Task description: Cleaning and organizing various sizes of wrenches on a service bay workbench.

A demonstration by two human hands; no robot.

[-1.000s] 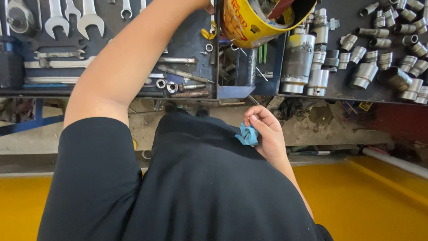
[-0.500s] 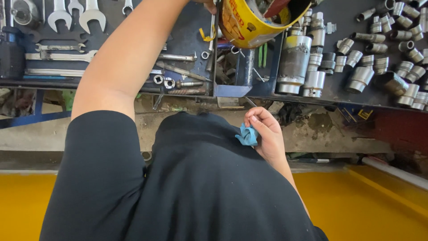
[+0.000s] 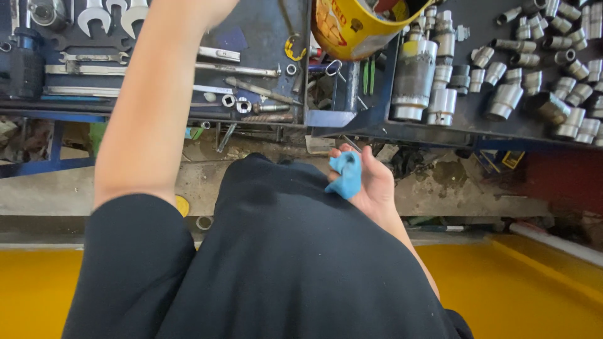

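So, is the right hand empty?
No, the right hand is closed around a small crumpled blue cloth, held against the black shirt.

We raise our left arm (image 3: 147, 107) straight up out of view, while our right hand (image 3: 364, 182) curls closed at our waist.

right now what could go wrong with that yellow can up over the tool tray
The yellow can hangs tilted over the tool tray; the hand on it is out of frame, so its contents could spill onto the sockets or the floor. The left arm reaches across loose wrenches and bolts and might knock them off. The right hand is busy with a blue cloth, so it may not steady anything quickly.
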